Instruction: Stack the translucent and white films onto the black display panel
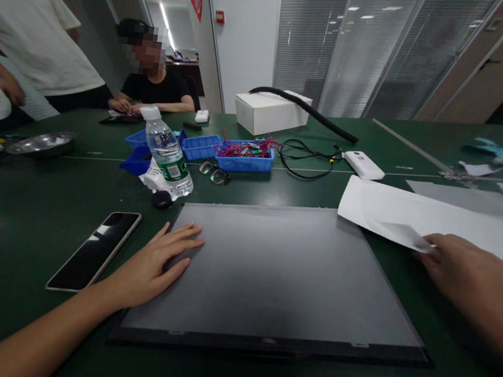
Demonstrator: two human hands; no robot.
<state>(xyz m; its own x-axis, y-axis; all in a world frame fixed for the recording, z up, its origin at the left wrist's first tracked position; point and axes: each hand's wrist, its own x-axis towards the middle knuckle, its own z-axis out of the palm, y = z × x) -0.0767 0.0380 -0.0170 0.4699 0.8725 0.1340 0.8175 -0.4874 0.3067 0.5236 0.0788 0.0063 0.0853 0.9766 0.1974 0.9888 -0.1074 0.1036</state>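
Note:
A large flat grey panel [286, 274] with a dark frame lies on the green table in front of me. My left hand [159, 260] rests flat on its left edge, fingers stretched out and apart. My right hand [468, 278] is at the panel's right side, its fingers pinched on a corner of a thin white sheet [406, 235] that lies over larger white paper [416, 212].
A black phone [95, 249] lies left of my left hand. Behind the panel stand a water bottle [167, 152], glasses [215, 173], blue trays of wired parts [242, 153], a black cable [305, 155], a white remote [363, 165] and a white box [269, 111]. Two other people are at the far left.

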